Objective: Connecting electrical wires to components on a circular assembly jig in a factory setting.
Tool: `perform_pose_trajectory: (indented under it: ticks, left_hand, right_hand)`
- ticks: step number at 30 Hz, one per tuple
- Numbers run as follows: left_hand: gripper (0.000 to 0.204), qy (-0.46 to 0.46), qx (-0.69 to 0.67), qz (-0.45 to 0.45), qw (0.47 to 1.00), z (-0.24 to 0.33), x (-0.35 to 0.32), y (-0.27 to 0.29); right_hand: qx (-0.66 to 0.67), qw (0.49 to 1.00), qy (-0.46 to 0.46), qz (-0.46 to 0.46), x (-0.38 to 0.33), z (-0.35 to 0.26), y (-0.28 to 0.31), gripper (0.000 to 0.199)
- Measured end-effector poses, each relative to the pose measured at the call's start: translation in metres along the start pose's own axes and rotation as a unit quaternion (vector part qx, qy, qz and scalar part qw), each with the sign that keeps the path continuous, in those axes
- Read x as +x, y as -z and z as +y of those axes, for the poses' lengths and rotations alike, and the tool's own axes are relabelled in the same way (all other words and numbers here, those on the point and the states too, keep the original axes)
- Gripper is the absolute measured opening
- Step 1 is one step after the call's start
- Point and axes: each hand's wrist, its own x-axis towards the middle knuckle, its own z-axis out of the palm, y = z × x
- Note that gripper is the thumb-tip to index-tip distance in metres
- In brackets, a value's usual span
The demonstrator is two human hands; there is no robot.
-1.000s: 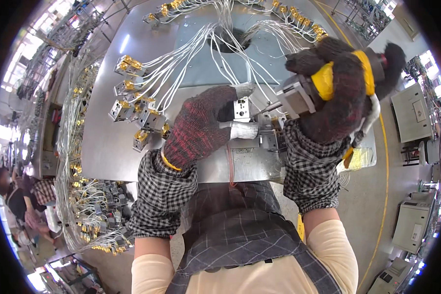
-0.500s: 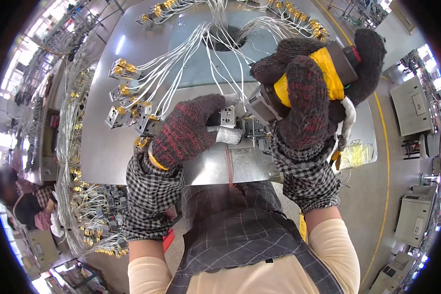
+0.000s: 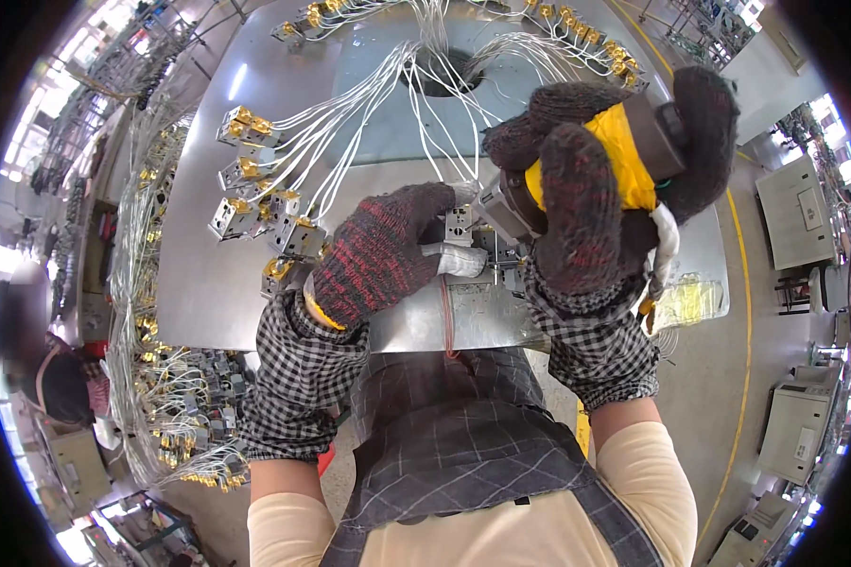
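Note:
My left hand (image 3: 383, 250), in a dark knitted glove flecked with red and with white-wrapped fingertips, pinches a small silvery metal block (image 3: 459, 225) with holes in its face. My right hand (image 3: 581, 208), gloved alike, is wrapped around a dark power tool (image 3: 624, 156) bound with yellow tape. The tool's grey head points left and lies right beside the block; whether they touch is hidden. Just below the head, a metal fixture (image 3: 503, 267) sits at the near part of the table.
The metal table (image 3: 208, 317) bears several metal connectors with yellow parts (image 3: 246, 170) at left, their white wires (image 3: 350, 123) running to a round hole (image 3: 440, 74). A yellow-wrapped packet (image 3: 688, 300) lies at right. Another person (image 3: 61, 378) is at far left, near hanging wire bundles (image 3: 132, 312).
My left hand has moved a little to the right with the metal block, closer to the tool head. The tool has tilted slightly downward in my right hand.

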Motion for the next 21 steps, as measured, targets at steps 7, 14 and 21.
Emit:
perform_pose_trajectory:
  ticks: [7, 14, 21]
  left_hand:
    - [0.089, -0.038, 0.484, 0.155, 0.861, 0.009, -0.046, 0.041]
    - [0.034, -0.035, 0.437, 0.088, 0.895, 0.011, -0.056, 0.052]
    - [0.064, -0.084, 0.069, 0.089, 0.99, -0.011, -0.062, 0.037]
  right_hand:
    - [0.004, 0.998, -0.055, 0.015, -0.005, 0.005, -0.005, 0.065]
    - [0.02, 0.995, -0.09, 0.029, -0.002, 0.017, -0.002, 0.064]
    - [0.019, 0.997, -0.048, 0.05, 0.003, 0.003, -0.008, 0.063]
